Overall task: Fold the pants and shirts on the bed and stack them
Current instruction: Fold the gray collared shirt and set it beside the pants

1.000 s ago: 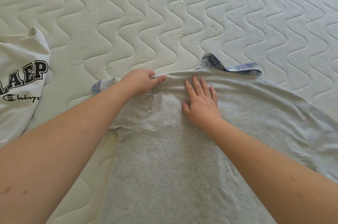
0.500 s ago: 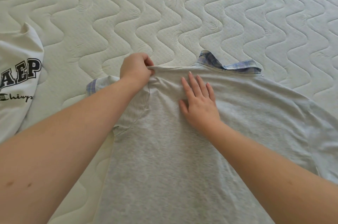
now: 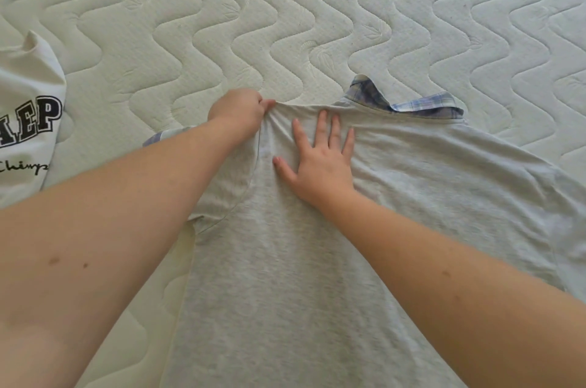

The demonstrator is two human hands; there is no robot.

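Observation:
A light grey shirt (image 3: 317, 260) with a blue plaid collar (image 3: 412, 103) lies spread on the bed, collar at the far side. My left hand (image 3: 237, 110) pinches the shirt's top edge at the left shoulder, and the cloth bunches there. Just to its right, my right hand (image 3: 320, 159) lies flat on the cloth with fingers spread. A plaid cuff (image 3: 158, 138) shows beside my left forearm. The left sleeve is partly hidden under that forearm.
A white shirt with black letters (image 3: 25, 134) lies at the left edge of the view. The quilted white mattress (image 3: 285, 22) stretches beyond and around both shirts.
My left hand has closed on the shoulder edge and pulled it slightly towards the far side, bunching the cloth. My right hand stays flat, with its fingers spread wider.

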